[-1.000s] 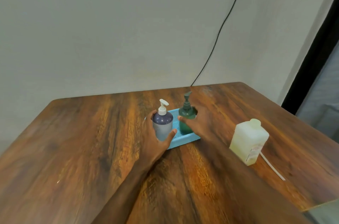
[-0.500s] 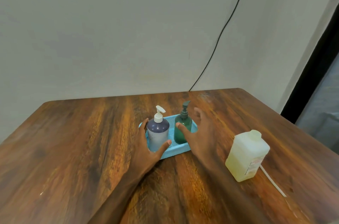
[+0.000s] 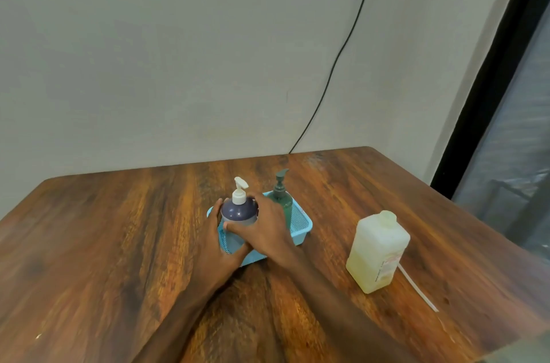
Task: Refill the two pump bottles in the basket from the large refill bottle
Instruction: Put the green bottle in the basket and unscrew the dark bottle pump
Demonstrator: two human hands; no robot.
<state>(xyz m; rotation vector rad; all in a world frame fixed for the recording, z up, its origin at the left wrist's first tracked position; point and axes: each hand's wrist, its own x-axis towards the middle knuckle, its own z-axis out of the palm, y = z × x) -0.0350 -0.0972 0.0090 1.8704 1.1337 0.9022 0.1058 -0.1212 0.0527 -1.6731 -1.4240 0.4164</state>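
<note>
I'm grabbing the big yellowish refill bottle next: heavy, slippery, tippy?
Probably heavy: the refill bottle looks nearly full of yellowish liquid. Its squarish body stands flat on the table, so it should slide rather than roll or tip. The smooth plastic sides may be slippery and flex; grip firmly.

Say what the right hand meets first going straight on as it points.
The dark purple round pump bottle with a white pump: the right hand curls round it. Beyond, the left hand seems to hold the light blue mesh basket.
</note>
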